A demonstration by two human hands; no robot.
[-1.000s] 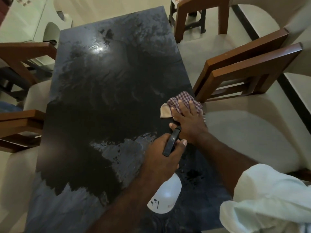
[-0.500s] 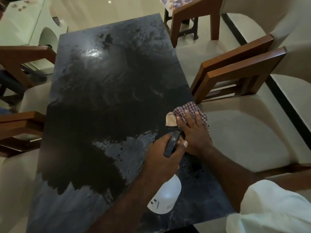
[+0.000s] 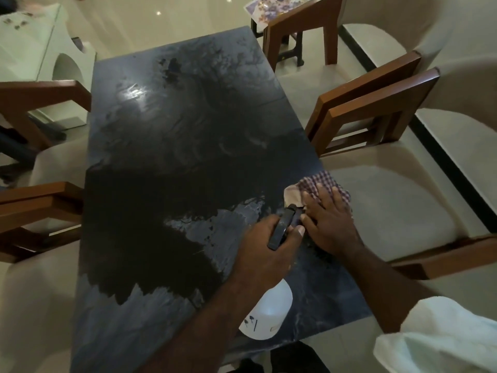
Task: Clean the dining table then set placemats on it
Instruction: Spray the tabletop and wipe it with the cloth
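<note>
A dark stone dining table (image 3: 166,146) fills the middle of the view, streaked with wet patches. My right hand (image 3: 329,224) lies flat with straight fingers on a checked cloth (image 3: 317,184) at the table's right edge. Just left of it, my left hand (image 3: 265,249) grips the black trigger head (image 3: 283,227) of a white spray bottle (image 3: 269,313), which hangs above the table's near right part. Floral placemats (image 3: 271,6) lie on a stool at the far right, beyond the table.
Cushioned wooden chairs (image 3: 376,109) stand close along the right side, and more chairs (image 3: 35,205) line the left. A white cabinet (image 3: 32,41) is at the far left. A pale cloth (image 3: 435,340) hangs by my right arm.
My right hand has slid the cloth toward the table's right edge. My left hand keeps its grip on the spray bottle. The camera has shifted, showing more of the far end.
</note>
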